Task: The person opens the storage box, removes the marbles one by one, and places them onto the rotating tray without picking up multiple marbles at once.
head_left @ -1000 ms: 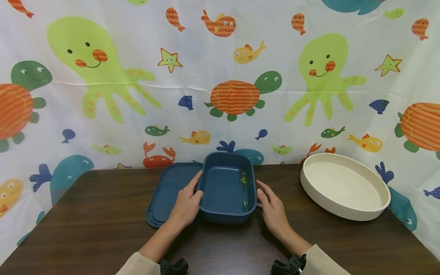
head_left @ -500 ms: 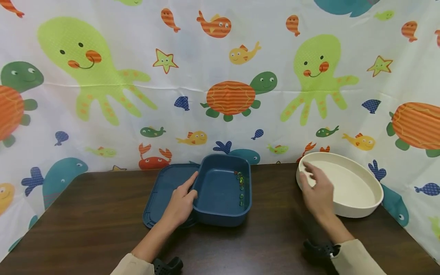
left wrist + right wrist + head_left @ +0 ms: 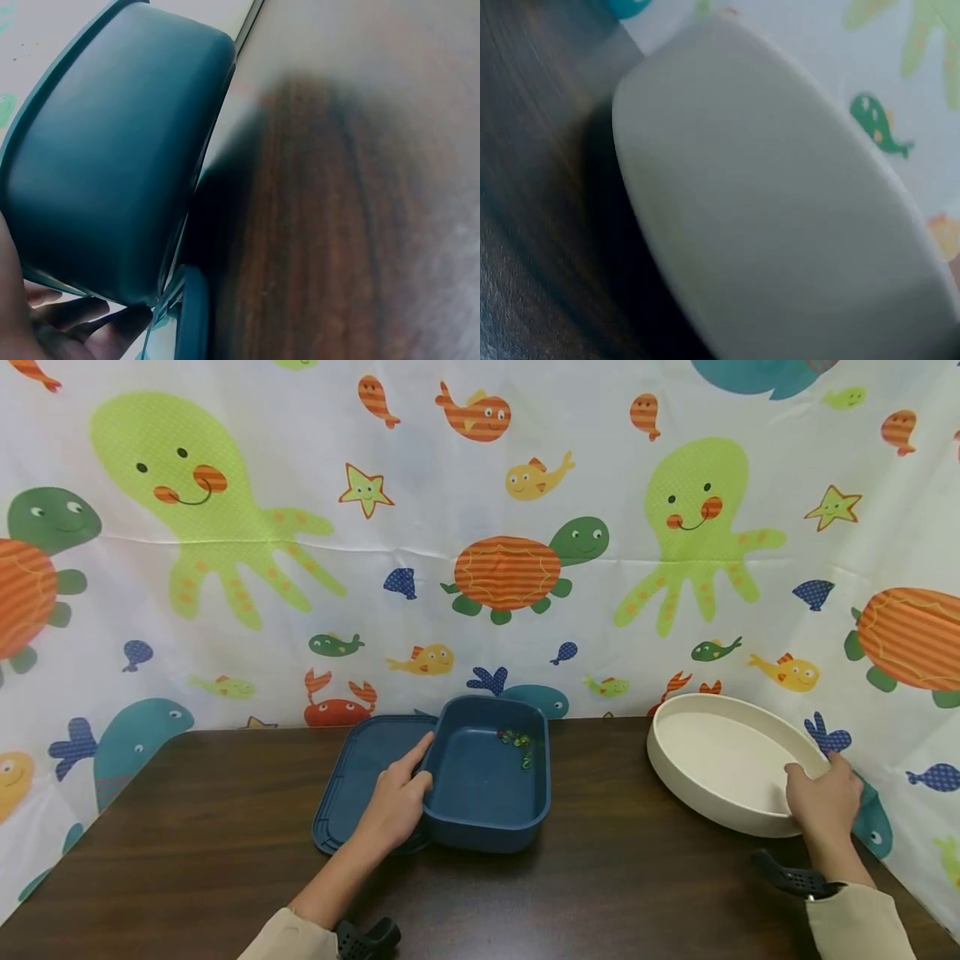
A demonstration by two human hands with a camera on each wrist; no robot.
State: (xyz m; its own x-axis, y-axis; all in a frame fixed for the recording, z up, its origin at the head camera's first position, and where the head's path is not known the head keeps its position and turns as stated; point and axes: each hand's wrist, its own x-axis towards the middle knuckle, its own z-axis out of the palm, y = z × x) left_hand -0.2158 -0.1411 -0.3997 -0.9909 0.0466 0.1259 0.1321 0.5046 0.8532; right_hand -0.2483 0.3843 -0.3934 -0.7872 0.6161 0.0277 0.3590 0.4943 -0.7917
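Note:
My left hand [image 3: 397,793] holds the deep blue rectangular container [image 3: 487,835] by its left side, thumb at the rim. In the left wrist view its fingertips [image 3: 120,330] curl beneath the container's base [image 3: 120,150]. Inside, several small shiny green and brownish pieces [image 3: 527,752] lie toward the far right; their kind is too small to tell. My right hand [image 3: 825,797] grips the right rim of a shallow round cream tray [image 3: 697,793], thumb on the inner side. The right wrist view shows mainly that tray's outer wall [image 3: 765,195], with the fingers almost wholly hidden.
A flat blue lid [image 3: 352,785] lies on the dark wooden table [image 3: 600,877], partly behind and under the container's left side. A white curtain [image 3: 420,410] printed with sea animals hangs along the table's back edge.
My right hand has left the container's right side, passed over the tray and taken its right rim. The small pieces have shifted toward the container's far side. My left hand keeps its hold.

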